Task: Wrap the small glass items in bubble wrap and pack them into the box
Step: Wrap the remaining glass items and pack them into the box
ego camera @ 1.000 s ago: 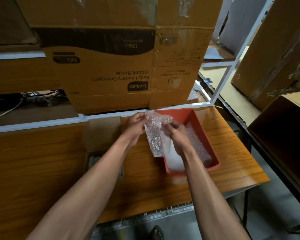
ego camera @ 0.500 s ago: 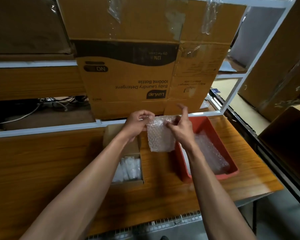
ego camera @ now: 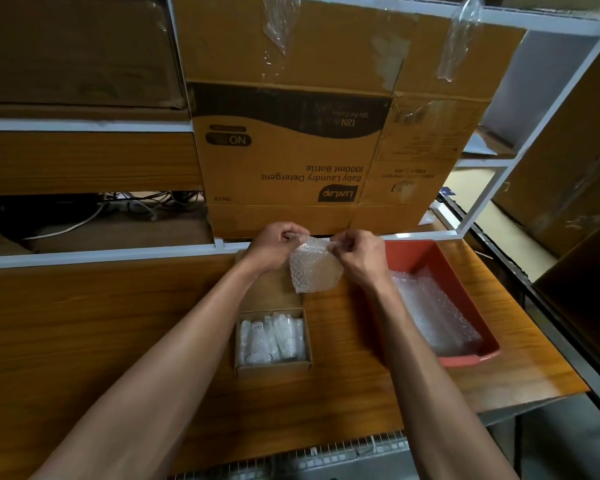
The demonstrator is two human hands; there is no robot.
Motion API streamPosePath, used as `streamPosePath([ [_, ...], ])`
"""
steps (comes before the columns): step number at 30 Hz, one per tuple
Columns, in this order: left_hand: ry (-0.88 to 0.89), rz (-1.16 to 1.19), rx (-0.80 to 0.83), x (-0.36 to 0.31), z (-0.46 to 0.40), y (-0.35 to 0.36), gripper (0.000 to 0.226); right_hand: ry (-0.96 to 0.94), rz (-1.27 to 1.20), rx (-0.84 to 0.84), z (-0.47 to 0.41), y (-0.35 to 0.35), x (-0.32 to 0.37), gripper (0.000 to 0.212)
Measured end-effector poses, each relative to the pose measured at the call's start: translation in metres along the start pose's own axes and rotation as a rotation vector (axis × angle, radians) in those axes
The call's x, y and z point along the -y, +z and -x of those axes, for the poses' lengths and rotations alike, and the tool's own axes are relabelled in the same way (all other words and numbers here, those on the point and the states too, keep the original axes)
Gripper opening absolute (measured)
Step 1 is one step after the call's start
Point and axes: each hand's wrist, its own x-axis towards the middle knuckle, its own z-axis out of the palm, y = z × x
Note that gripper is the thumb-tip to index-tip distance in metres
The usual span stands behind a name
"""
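A small sheet of bubble wrap hangs in the air between my hands. My left hand pinches its top left corner and my right hand pinches its top right corner. Below them a small open cardboard box sits on the wooden table and holds several small clear glass items lying side by side. To the right stands a red plastic tray with more bubble wrap in it.
A large Baby Laundry Detergent carton stands right behind my hands on a white-framed shelf. More cartons fill the left and right. Cables lie in the shelf gap at left. The table edge drops off at right.
The bubble wrap sheet has left the red tray and moved left, and now hangs spread between both hands above the table. My view has tilted up, bringing the small box into sight.
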Motion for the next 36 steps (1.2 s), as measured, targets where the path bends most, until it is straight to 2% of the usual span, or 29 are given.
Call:
streamPosePath([
  [4, 0.013, 0.041, 0.009, 0.003, 0.001, -0.006, 0.014, 0.039, -0.104, -0.002, 0.001, 0.002, 0.005, 0.014],
  [10, 0.067, 0.147, 0.040, 0.000, 0.007, -0.013, 0.023, 0.199, -0.457, -0.012, 0.004, 0.005, 0.004, 0.015],
  [16, 0.061, 0.149, 0.041, 0.003, 0.005, -0.016, 0.028, 0.070, -0.374, 0.033, 0.004, 0.006, 0.005, 0.028],
  [19, 0.061, 0.200, 0.055, 0.001, 0.006, -0.015, 0.027, 0.125, -0.309, 0.075, 0.003, 0.009, -0.002, 0.045],
  [21, 0.069, 0.246, 0.062, -0.001, 0.006, -0.015, 0.027, 0.215, -0.307, 0.121, 0.002, 0.014, -0.005, 0.067],
  [23, 0.073, 0.284, 0.071, -0.001, 0.006, -0.016, 0.028, 0.342, -0.430, 0.196, -0.001, 0.022, -0.006, 0.093],
  [24, 0.075, 0.296, 0.080, -0.001, 0.006, -0.016, 0.028, 0.407, -0.519, 0.247, -0.003, 0.025, -0.006, 0.097],
  [27, 0.077, 0.324, 0.122, 0.001, 0.006, -0.018, 0.033, 0.461, -0.758, 0.409, -0.004, 0.026, -0.004, 0.079],
  [30, 0.068, 0.353, 0.148, 0.003, 0.006, -0.020, 0.037, 0.469, -0.886, 0.385, -0.005, 0.026, -0.007, 0.062],
  [36, 0.091, 0.383, 0.209, 0.005, 0.009, -0.024, 0.050, 0.522, -1.186, 0.311, -0.007, 0.022, -0.010, 0.077],
])
